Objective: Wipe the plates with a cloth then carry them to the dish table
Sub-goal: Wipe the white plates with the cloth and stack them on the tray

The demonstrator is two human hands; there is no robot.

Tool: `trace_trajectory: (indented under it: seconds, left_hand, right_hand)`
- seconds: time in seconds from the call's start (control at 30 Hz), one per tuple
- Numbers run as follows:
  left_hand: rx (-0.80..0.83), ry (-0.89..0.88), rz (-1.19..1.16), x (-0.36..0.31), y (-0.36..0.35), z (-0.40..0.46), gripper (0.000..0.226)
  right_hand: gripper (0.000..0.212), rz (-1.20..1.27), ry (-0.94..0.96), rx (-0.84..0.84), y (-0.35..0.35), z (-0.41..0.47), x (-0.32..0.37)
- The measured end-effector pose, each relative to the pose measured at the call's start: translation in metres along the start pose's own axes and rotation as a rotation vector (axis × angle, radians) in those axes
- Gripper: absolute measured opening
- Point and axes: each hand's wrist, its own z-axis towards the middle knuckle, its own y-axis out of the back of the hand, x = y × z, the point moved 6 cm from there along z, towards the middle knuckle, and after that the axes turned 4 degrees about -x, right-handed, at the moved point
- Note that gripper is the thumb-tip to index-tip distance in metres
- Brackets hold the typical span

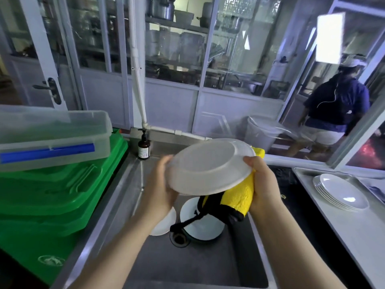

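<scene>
I hold a white plate (210,165) over the steel sink (133,184), its underside turned toward me. My left hand (160,190) grips its left rim. My right hand (262,184) grips a yellow cloth with black edging (239,197) against the plate's right rim, and the cloth hangs down below the plate. More white plates (204,224) lie in the sink basin beneath. A stack of white plates (341,192) rests on the white dish table (325,217) at the right.
Green crates (58,197) with a clear lidded box (52,134) on top stand to the left of the sink. A brown pump bottle (143,147) sits at the sink's back corner. A person in a blue top (337,105) stands at the far right.
</scene>
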Motion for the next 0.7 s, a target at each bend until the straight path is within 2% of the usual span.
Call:
trace_trajectory:
  seconds: [0.1, 0.13, 0.17, 0.23, 0.33, 0.43, 0.53, 0.6, 0.63, 0.7]
  left_hand:
    - [0.035, 0.676, -0.880, 0.037, -0.014, -0.008, 0.037]
    - [0.072, 0.786, -1.060, 0.040, -0.019, -0.013, 0.036]
    - [0.111, 0.831, -1.143, 0.039, -0.020, -0.016, 0.037]
    - [0.150, 0.839, -1.165, 0.036, -0.022, -0.016, 0.049]
    - [0.157, 0.857, -1.159, 0.038, -0.024, -0.013, 0.043]
    - [0.154, 0.840, -1.194, 0.034, -0.023, -0.013, 0.042]
    - [0.134, 0.632, -1.052, 0.031, -0.013, -0.012, 0.021]
    - [0.147, 0.463, -0.918, 0.020, -0.005, -0.010, 0.023]
    - [0.160, 0.396, -0.862, 0.016, -0.002, -0.009, 0.026]
    - [0.153, 0.319, -0.736, 0.009, 0.002, -0.010, 0.022]
  right_hand:
    - [0.029, 0.022, -0.022, 0.061, 0.005, 0.001, 0.001]
    - [0.028, 0.020, -0.025, 0.084, 0.006, 0.001, 0.001]
    - [0.027, 0.015, -0.027, 0.104, 0.006, 0.001, 0.001]
    - [0.030, 0.015, -0.050, 0.151, 0.004, 0.000, 0.000]
    - [0.046, 0.006, -0.105, 0.194, 0.006, 0.001, -0.006]
    - [0.047, -0.033, -0.118, 0.159, 0.013, 0.006, -0.012]
    - [0.035, -0.075, -0.068, 0.029, 0.030, 0.015, -0.014]
    - [0.022, -0.097, -0.001, -0.079, 0.043, 0.021, -0.013]
    - [0.018, -0.140, 0.028, -0.100, 0.045, 0.024, -0.013]
    - [0.022, -0.263, 0.065, -0.060, 0.038, 0.027, -0.017]
